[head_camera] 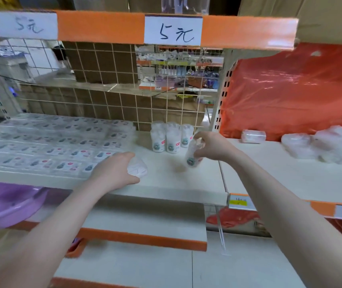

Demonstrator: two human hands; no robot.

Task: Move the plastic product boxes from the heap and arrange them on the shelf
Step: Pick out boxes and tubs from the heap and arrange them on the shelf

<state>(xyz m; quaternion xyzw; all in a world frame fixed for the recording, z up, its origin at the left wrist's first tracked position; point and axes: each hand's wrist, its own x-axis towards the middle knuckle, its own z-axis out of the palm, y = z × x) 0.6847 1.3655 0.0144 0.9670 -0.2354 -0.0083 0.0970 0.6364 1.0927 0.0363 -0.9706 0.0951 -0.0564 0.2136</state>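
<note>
orange shelf trim (249,32), white price tags (173,30), purple basin (6,204) lower left, red plastic sheet (294,90) on the right, clear boxes (166,140) with teal-ish labels

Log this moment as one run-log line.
left hand: grips clear box | right hand: holds tilted tub | standing tubs: grouped at shelf back

Two white price cards (173,30) on the orange shelf edge (100,26) read "5元".
</note>
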